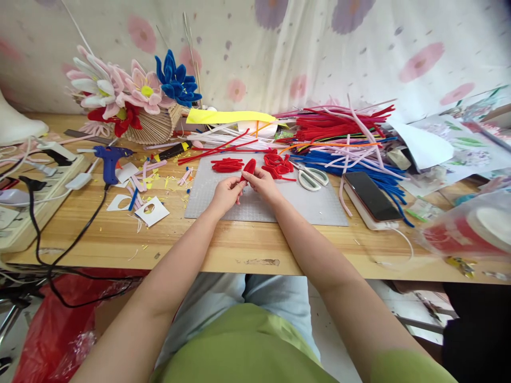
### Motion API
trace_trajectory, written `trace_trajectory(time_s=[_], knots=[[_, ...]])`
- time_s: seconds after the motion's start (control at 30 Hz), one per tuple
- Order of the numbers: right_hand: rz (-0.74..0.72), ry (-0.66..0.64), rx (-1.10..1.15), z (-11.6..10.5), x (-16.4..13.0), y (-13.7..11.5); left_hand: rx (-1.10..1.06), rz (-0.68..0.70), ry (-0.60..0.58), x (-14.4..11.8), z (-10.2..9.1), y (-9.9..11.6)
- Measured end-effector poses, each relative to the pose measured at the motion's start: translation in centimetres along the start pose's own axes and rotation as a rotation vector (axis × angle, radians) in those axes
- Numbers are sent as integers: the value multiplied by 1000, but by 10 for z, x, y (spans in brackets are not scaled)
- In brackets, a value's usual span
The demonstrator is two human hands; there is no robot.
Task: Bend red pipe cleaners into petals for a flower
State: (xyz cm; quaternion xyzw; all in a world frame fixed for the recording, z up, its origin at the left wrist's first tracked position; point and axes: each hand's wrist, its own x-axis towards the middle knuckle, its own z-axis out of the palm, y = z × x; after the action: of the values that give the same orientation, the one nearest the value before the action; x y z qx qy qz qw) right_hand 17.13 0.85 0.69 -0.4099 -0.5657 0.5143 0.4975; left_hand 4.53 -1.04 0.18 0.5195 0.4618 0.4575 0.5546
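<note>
Between my two hands, above the grey cutting mat (255,211), is a red pipe-cleaner petal (250,166) with its rounded tip pointing up. My left hand (228,194) pinches its lower end, fingers closed. My right hand (261,184) grips it from the other side, thumb and fingers pressed together. Left of the hands lies a bundle of short red pipe-cleaner pieces (227,165). Just beyond my right hand rests a pile of bent red pipe-cleaner loops (277,164). Scissors with pale green-and-white handles (310,180) lie to the right on the mat.
Behind the mat are heaps of red pipe cleaners (339,123) and blue pipe cleaners (347,164). A blue glue gun (112,162) stands left, its cord trailing off the table. Finished fuzzy flowers (146,90) fill the back left. A phone (372,197) lies at right, near a bagged cup (475,226).
</note>
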Motion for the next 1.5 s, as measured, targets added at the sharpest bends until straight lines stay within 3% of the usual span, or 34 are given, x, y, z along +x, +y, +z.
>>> trace_trajectory(time_s=[0.2,0.33,0.77,1.0,1.23,1.5], knots=[[-102,40,-103,-2,1,4,-61,-72,-1,-5,2,8],[-160,25,-114,1,-1,1,-117,-32,24,-5,1,9],[-41,93,-115,-3,7,6,172,136,51,4,-3,-11],[194,-27,-18,-3,7,9,58,-35,10,-3,1,-4],[106,-77,-43,-4,-2,3,-42,-303,-51,-7,-1,11],[123,-48,-27,-8,0,10,-19,-254,72,-3,0,7]])
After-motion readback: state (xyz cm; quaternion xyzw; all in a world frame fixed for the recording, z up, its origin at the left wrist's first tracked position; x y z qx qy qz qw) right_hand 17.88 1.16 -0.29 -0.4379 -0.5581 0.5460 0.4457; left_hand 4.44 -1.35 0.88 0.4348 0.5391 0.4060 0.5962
